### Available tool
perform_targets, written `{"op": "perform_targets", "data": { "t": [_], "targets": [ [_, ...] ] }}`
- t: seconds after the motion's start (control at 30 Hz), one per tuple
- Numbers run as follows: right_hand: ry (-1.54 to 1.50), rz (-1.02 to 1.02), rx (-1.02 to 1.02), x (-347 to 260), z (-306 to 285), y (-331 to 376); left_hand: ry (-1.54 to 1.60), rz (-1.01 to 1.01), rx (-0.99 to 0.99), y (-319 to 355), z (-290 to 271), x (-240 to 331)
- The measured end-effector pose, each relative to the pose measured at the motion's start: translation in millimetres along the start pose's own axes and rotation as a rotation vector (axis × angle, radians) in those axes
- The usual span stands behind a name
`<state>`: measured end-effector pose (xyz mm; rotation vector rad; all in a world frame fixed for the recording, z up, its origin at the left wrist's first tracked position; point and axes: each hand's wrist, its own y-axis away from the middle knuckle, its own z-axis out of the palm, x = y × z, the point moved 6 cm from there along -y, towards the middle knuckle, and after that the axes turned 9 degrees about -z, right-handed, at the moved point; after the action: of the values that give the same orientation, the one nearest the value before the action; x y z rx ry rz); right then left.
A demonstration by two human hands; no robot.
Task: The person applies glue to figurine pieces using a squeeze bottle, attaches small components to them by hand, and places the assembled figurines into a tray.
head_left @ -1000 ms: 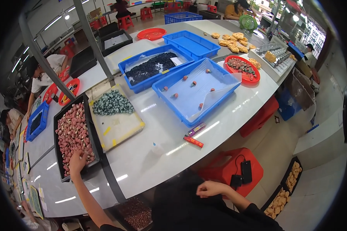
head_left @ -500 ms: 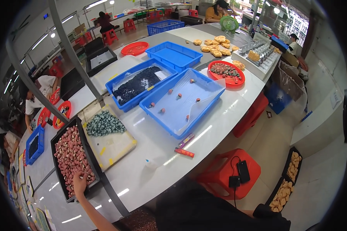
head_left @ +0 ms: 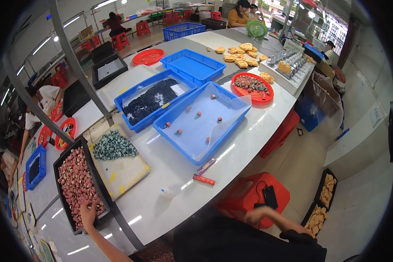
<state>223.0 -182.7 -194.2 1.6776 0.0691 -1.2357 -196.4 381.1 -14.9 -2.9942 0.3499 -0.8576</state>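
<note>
One black tray (head_left: 98,187) stands at the left of the white table (head_left: 155,216), heaped with red-and-cream pieces (head_left: 76,183), too many to count. The left hand (head_left: 88,214) reaches in over its near edge, toward the near right corner, fingers bent onto the heap; whether they pinch a piece I cannot tell. The right hand (head_left: 256,214), blurred, is off the table's near edge, over one red stool (head_left: 249,187) carrying one black phone (head_left: 270,197); its fingers cannot be made out.

Along the black tray's right edge lies one pale board (head_left: 118,172), with a pile of green-and-black beads (head_left: 113,146) toward its far edge. Beyond are three blue trays: an empty tray (head_left: 187,67), a dark-filled tray (head_left: 136,125) and a lined tray (head_left: 174,143). The lined one holds seven small red-and-green pieces (head_left: 198,114), spread apart, one close to its left corner. Off its near corner lie two slim packs, one purple (head_left: 206,167), one red (head_left: 204,180), and one small bottle (head_left: 166,193).
</note>
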Motion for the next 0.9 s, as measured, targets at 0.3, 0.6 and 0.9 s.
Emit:
{"op": "perform_targets", "data": {
  "t": [0.3,0.6,0.9],
  "targets": [
    [0.607,-0.541,1.176,-335.7,-333.0,105.9,0.063,0.040,-0.010,-8.0,-1.9,16.1],
    [1.254,-0.111,1.052,-297.6,-455.2,-29.1,0.012,0.004,0.084,-10.3,5.5,-4.1],
    [1.377,-0.385,1.086,-329.1,-433.3,-33.7,0.007,-0.034,0.046,-0.5,-6.0,22.5]
  ]
}}
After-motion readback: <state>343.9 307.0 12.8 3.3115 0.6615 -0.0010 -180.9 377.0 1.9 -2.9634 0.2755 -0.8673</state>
